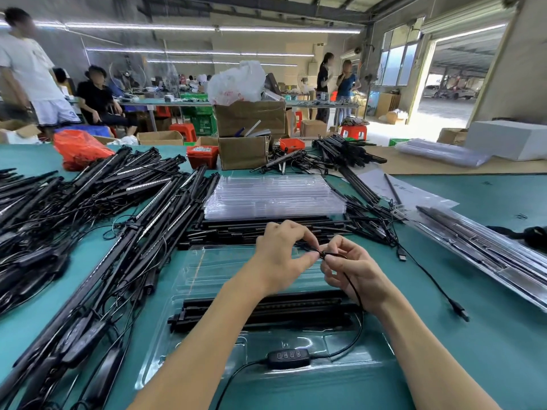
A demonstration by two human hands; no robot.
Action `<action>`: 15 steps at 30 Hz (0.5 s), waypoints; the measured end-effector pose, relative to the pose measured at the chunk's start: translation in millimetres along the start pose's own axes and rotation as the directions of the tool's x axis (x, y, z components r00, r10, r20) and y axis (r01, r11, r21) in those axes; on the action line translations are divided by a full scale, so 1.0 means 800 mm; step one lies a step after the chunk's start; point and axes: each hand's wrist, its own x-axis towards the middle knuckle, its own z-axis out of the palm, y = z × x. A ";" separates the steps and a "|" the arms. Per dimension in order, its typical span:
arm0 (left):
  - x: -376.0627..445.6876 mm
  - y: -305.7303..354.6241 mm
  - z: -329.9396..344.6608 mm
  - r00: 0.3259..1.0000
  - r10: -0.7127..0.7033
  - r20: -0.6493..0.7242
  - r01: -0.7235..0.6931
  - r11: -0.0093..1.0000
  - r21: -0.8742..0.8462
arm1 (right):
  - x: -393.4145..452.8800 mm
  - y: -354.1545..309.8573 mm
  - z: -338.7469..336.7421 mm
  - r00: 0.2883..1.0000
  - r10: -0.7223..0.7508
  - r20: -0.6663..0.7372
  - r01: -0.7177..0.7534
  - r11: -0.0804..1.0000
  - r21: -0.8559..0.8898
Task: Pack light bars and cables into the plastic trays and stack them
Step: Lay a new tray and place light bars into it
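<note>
We are working over an open clear plastic tray (189, 279) at the lower centre of the frame, lying on the green desk (473, 344); black light bars (260, 313) already lie across its middle channel, and the inline controller (288, 358) sits in the near recess at the bottom; our left hand (276, 255) and right hand (352, 276) meet just above the tray, the fingers of both narrowed into a pinch on the thin black cable (353, 288), which looks to be joined or tied at that spot, though the detail is too small to tell; the cable falls from the right hand in a loose arc down to the controller; we judge it light, limp and springy, apt to uncoil, so it is best held close to the pinch point and laid down in a coil; the bars look stiff and light, best lifted near mid-length; the tray seems thin, flexible and easily cracked, so we would carry it by its long edges; a stack of empty trays (275, 196) waits at centre frame, and a heap of unpacked bars (88, 202) spreads over the left.
</note>
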 end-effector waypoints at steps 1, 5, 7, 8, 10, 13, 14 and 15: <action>-0.001 0.000 0.001 0.999 -0.012 0.032 0.013 1.000 -0.011 | 0.000 0.000 -0.001 1.000 0.004 0.008 -0.004 1.000 -0.003; -0.004 0.000 0.005 0.987 -0.041 0.156 0.042 0.999 -0.001 | 0.000 0.001 -0.005 0.999 0.012 0.043 -0.011 1.000 -0.010; -0.003 0.003 0.005 0.980 -0.052 0.194 0.058 0.998 -0.024 | 0.000 0.002 -0.007 0.998 0.013 0.059 -0.014 1.000 0.013; -0.002 0.005 0.005 0.976 -0.061 0.208 0.069 0.997 -0.032 | 0.000 0.002 -0.007 0.998 0.012 0.067 -0.015 0.999 0.034; 0.000 0.010 0.006 0.967 -0.079 0.243 0.094 0.994 -0.050 | -0.001 0.002 -0.008 0.996 0.007 0.084 -0.013 0.998 0.068; 0.000 0.017 0.006 0.947 -0.084 0.310 0.123 0.987 -0.107 | -0.005 0.002 -0.010 0.996 -0.002 0.093 -0.007 0.995 0.103; 0.000 0.019 0.006 0.943 -0.083 0.323 0.133 0.982 -0.136 | -0.006 0.001 -0.010 0.995 -0.001 0.098 -0.010 0.994 0.111; -0.001 0.020 0.005 0.940 -0.080 0.330 0.142 0.976 -0.166 | -0.007 0.000 -0.010 0.994 0.001 0.113 -0.014 0.993 0.116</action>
